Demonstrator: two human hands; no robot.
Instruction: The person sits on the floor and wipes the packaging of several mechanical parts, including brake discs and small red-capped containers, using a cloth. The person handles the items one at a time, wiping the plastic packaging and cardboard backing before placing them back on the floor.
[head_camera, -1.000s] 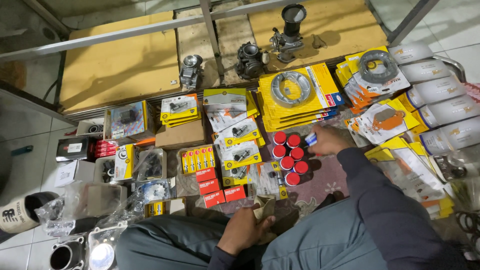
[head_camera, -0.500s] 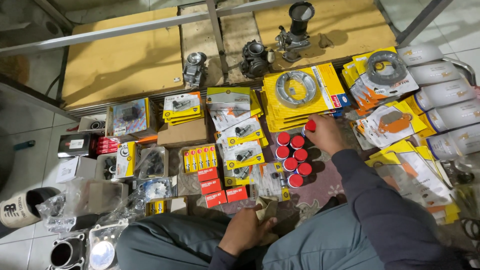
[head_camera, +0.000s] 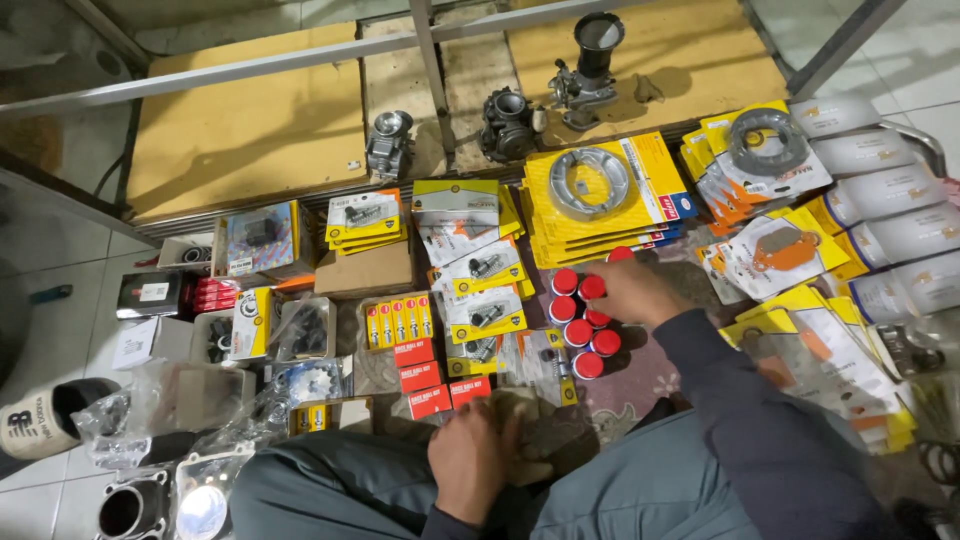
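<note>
My right hand (head_camera: 635, 292) reaches left over a cluster of small red-capped bottles (head_camera: 578, 332) standing on a patterned mat. Its fingertips lie on one cap in the cluster, with no grip showing. One more red-capped bottle (head_camera: 620, 254) stands just beyond the hand, next to the yellow packs. My left hand (head_camera: 470, 460) rests low by my knee, fingers curled on a crumpled beige cloth (head_camera: 535, 440). It is blurred.
Yellow carded brake-shoe packs (head_camera: 600, 190) lie behind the bottles, with more packs (head_camera: 790, 250) to the right. Small red boxes (head_camera: 430, 375) and a spark-plug pack (head_camera: 397, 320) sit to the left. Carburettors (head_camera: 510, 120) stand on a wooden shelf (head_camera: 240, 120), and an engine cylinder (head_camera: 130, 510) is at the lower left.
My right hand carried a red-capped bottle up towards the yellow packs, left it standing there, and moved back left onto the cluster. My left hand shifted slightly on the cloth.
</note>
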